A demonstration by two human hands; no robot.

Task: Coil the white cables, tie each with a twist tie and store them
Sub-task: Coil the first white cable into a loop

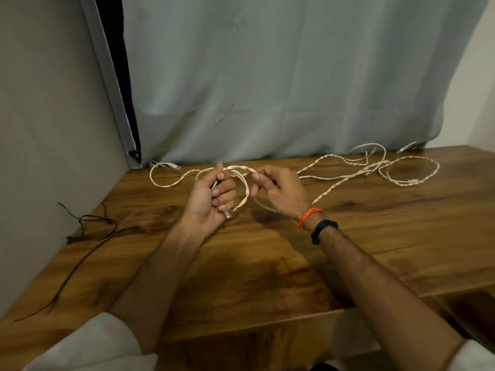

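Note:
A white twisted cable (329,189) lies in loose loops across the far part of the wooden table (267,253). My left hand (211,198) grips a small coil of it, fingers curled round the strands, with a clear plug end sticking out below the fist. My right hand (278,191) pinches the cable just right of the coil, where the strand runs off to the right. More white loops (412,170) spread at the far right, and one loop with a plug (171,165) lies at the far left.
Thin dark twist ties (93,228) lie tangled near the table's left edge, one trailing toward me. A grey-green curtain (281,76) hangs behind the table and a wall stands at the left. Another white plug (405,148) lies by the curtain, far right.

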